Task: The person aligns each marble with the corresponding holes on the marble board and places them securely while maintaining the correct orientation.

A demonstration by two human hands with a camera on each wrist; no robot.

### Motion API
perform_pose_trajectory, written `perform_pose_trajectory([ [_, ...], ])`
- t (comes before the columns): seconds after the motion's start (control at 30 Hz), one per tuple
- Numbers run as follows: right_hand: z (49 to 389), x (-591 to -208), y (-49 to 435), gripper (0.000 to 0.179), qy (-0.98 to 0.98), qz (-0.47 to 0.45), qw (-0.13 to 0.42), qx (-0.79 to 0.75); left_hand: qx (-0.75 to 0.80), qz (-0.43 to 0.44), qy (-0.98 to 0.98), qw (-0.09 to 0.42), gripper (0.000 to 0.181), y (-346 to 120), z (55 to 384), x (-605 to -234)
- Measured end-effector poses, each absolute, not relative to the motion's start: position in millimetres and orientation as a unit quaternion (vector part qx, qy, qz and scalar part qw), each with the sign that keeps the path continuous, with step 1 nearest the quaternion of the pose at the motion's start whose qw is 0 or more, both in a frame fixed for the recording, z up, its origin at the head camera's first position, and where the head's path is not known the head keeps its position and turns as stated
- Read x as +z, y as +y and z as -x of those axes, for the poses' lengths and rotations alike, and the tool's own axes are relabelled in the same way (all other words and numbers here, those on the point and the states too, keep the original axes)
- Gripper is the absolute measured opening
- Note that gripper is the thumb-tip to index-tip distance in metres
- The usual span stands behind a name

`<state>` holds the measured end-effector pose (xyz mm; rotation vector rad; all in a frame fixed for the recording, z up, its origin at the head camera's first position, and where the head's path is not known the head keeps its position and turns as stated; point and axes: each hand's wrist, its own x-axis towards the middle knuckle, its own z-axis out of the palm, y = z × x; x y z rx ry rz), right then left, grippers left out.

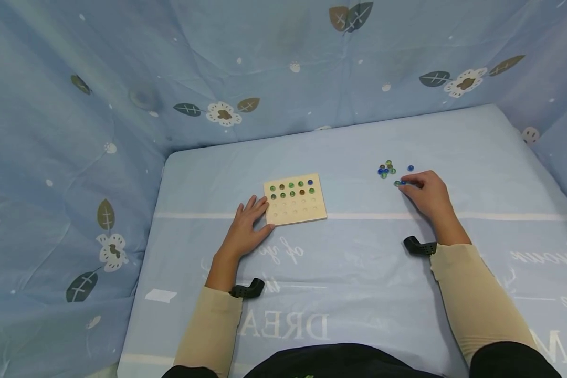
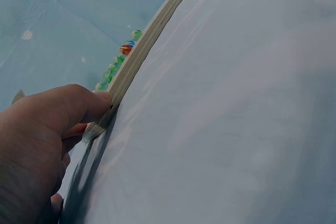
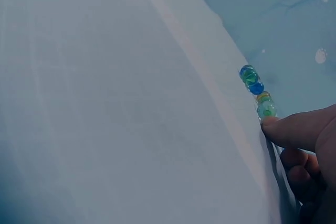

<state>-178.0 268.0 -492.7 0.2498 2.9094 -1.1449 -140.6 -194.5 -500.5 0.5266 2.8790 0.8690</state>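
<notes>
We see the left hand (image 1: 244,231), its fingers extended and spread, touching the left edge and near corner of a pale board (image 1: 299,208) on the tabletop (image 1: 359,273); ten seated marbles (image 1: 291,185) fill its two far rows. The right hand (image 1: 426,193) bends thumb and forefinger to a blue marble (image 1: 403,182) beside a loose cluster (image 1: 386,169); whether it grips one, we cannot tell.

You find pale, mirror-reversed capitals (image 1: 291,325), "DREA", on the blue cloth (image 1: 368,294) before you; the reversed script (image 1: 281,251) above them, and further lettering (image 1: 548,257) at right, you cannot read with certainty.
</notes>
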Motion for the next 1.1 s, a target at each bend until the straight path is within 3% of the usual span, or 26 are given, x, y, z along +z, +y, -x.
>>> perform_pose_trajectory([
  [1.1, 172.4, -494.2, 268.8, 0.041, 0.914, -0.103, -0.022, -0.392, 0.290, -0.173, 0.940, 0.049, 0.067, -195.2, 142.0, -500.6],
])
